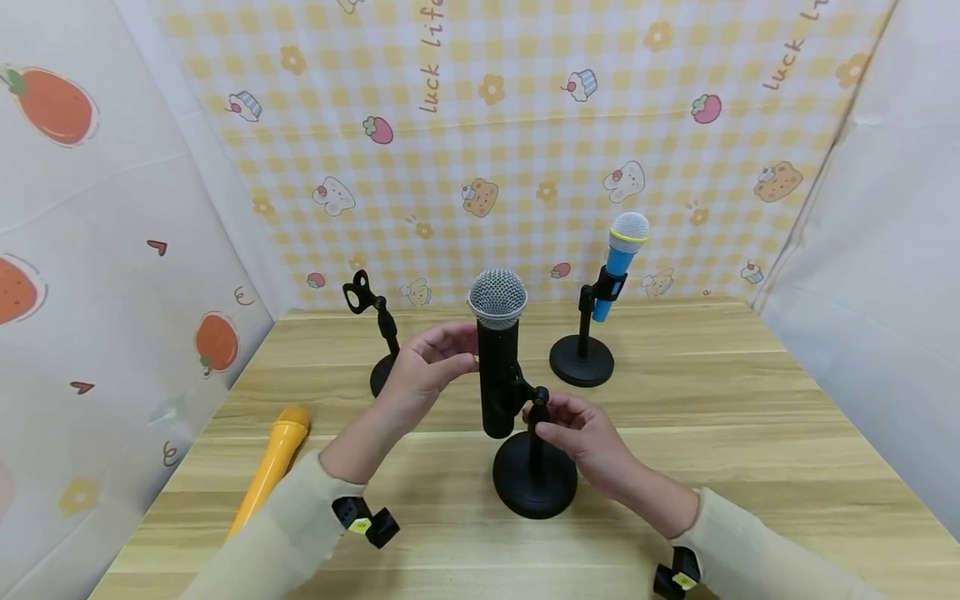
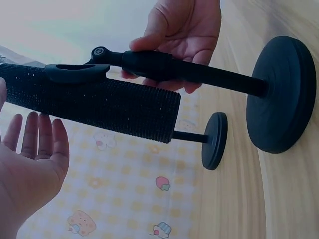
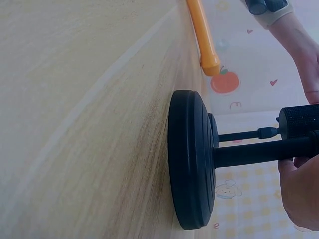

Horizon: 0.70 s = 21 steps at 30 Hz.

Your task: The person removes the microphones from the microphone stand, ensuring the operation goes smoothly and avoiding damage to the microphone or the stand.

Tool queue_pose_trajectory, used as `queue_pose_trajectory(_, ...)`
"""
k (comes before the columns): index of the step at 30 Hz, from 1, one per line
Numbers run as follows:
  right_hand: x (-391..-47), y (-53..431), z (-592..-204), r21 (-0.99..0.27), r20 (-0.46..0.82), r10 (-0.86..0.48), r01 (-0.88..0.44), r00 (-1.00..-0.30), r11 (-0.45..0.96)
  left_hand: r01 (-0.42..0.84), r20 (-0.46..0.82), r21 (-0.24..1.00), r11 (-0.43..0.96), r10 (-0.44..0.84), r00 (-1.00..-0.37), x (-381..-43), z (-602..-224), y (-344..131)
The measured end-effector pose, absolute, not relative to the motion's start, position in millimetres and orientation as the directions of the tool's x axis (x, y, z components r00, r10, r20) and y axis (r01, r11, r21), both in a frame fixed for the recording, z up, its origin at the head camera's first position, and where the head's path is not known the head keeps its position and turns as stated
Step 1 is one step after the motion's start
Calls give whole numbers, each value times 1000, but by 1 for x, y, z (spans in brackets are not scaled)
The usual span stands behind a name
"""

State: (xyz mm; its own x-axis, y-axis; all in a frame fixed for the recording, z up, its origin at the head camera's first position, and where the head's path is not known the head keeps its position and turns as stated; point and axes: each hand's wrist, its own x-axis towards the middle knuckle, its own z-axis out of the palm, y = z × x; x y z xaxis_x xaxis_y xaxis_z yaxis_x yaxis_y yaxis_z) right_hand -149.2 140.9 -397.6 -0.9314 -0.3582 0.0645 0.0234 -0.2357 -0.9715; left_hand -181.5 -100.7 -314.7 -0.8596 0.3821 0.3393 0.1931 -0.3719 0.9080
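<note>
from where i'm standing, the black microphone [image 1: 491, 354] is in the middle of the frame, silver mesh head up, its dark sparkly body sitting in the clip of a black desktop stand [image 1: 517, 492], whose round base is just below, at lower centre. the person's right hand [image 1: 588, 437], right of centre, is pinching that stand's pole, thumb on one side and fingers on the other. the left hand [image 1: 431, 362] is at the microphone's left side, fingers loosely extended rather than clenched; the left wrist view puts the fingertips right by the body, though i can't tell if they all touch it. just behind that hand, left of centre, is a second stand [image 1: 387, 323] with its ring-shaped clip tilted to the left. a blue microphone [image 1: 619, 261] with a yellow band leans in the clip of a third stand [image 1: 583, 362], upper right of centre. at lower left an orange microphone [image 1: 276, 458] lies on the wooden bench [image 1: 750, 417], partly hidden by the cream left sleeve [image 1: 288, 517]. a yellow checked cloth [image 1: 525, 150] fills the top.
</note>
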Motion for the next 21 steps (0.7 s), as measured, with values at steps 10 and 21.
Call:
queue_pose_trajectory(10, -149, 141, -399, -971, 77, -364, 12, -928, -237, 240, 373, 893, -382, 326, -868, -180, -312, -89)
queue_pose_trajectory(21, -149, 141, -399, -969, 80, -366, 13, -927, -246, 294, 421, 885, -361, 352, -836, -185, -313, -84)
